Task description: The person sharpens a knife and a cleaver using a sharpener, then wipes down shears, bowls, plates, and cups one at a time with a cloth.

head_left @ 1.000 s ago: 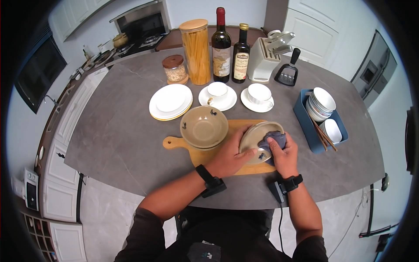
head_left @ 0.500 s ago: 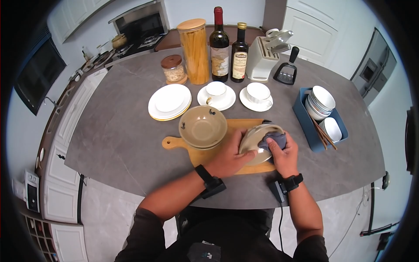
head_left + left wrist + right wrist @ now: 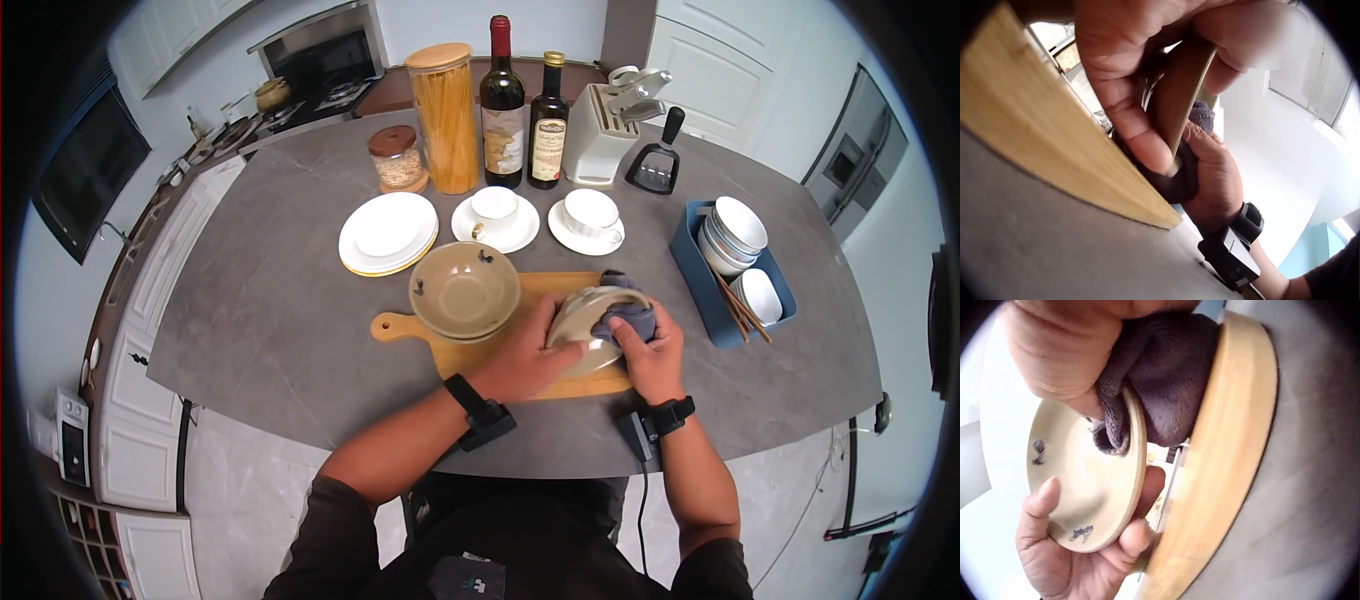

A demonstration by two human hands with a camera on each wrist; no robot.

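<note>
A tan bowl (image 3: 578, 325) with small dark motifs is held tilted over the wooden cutting board (image 3: 455, 362). My left hand (image 3: 525, 358) grips its left side, thumb at the inside and fingers beneath. At the right side, my right hand (image 3: 657, 360) pinches a dark grey cloth (image 3: 641, 318) over the rim. The right wrist view shows the cloth (image 3: 1172, 381) folded onto both faces of the bowl (image 3: 1088, 484), close beside the board's edge. Left of the hands, a second tan bowl (image 3: 465, 290) rests on the board.
White plates (image 3: 390, 232) and two cups on saucers (image 3: 497, 235) stand beyond the board. Behind them are a pasta jar (image 3: 446, 120), two bottles (image 3: 503, 130) and a knife block (image 3: 597, 140). A blue bin (image 3: 700, 285) with bowls and chopsticks sits at the right.
Between my hands the bowl has tipped more steeply, hiding its lower motif from the head view. Some cloth now shows past its far rim. The second bowl stays in place.
</note>
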